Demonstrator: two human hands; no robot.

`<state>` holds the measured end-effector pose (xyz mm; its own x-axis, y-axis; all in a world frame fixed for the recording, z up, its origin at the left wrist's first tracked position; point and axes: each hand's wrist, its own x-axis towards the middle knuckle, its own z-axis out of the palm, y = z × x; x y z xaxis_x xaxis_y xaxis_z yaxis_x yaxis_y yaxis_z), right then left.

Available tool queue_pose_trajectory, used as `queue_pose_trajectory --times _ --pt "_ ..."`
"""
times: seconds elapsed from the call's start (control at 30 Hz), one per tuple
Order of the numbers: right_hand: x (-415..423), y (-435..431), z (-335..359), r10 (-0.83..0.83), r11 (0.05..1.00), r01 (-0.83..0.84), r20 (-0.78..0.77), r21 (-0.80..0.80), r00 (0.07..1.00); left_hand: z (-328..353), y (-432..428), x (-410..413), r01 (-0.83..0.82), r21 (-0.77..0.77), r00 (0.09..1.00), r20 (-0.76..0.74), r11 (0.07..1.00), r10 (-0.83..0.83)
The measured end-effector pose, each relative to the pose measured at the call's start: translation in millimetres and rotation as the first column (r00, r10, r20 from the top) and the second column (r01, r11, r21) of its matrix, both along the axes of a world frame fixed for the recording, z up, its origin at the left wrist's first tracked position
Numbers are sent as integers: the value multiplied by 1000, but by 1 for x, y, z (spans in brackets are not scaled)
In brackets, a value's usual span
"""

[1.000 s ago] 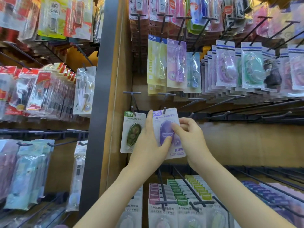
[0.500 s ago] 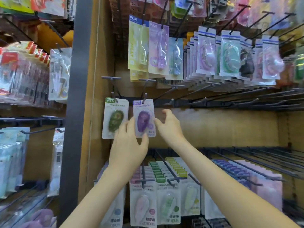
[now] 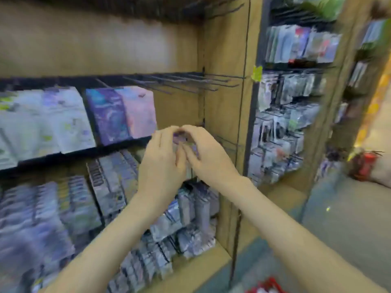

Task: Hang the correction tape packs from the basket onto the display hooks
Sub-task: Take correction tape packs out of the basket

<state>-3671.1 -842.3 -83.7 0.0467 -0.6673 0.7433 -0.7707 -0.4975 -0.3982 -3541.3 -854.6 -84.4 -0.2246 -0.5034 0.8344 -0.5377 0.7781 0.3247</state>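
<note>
Pretty blurry shot, but the left hand (image 3: 160, 166) and right hand (image 3: 208, 160) meet mid-shelf with fingers curled, pinching a purple correction tape pack (image 3: 179, 138) between them. The red basket (image 3: 267, 285) is down at the bottom edge.

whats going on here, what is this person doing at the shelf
A person stands at a stationery display with both hands raised together in front of it. The left hand and right hand pinch what looks like a small purplish correction tape pack between them; the picture is blurred. Bare hooks stick out above, and hanging packs fill the rows below. A red basket shows at the bottom edge. The pack does not seem to be on a hook yet.
</note>
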Motion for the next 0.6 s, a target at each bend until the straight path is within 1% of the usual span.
queue_pose_trajectory --times 0.07,0.1,0.2,0.3,0.37,0.47,0.53,0.6 --pt "-64 22 -59 -68 983 55 69 177 995 -56 9 -58 59 173 990 120 983 -80" --pt "-94 31 -91 -116 961 89 90 263 989 -86 13 -86 84 274 978 164 958 -132" --pt "-170 55 -184 -257 847 153 139 508 956 -172 26 -155 86 555 937 238 828 -257" --pt "-234 75 -264 -387 697 177 156 694 909 -249 32 -215 1 735 870 334 679 -363" --pt "-273 90 -312 -471 596 198 140 778 871 -301 28 -251 -55 801 824 374 596 -426" --pt "-325 113 -383 -582 440 203 106 874 806 -380 19 -303 -134 843 724 442 521 -529" --pt "-358 129 -430 -641 318 213 43 924 766 -428 17 -336 -177 845 641 487 504 -593" --pt "-389 145 -479 -669 215 193 0 957 744 -478 18 -365 -209 836 539 532 508 -653"
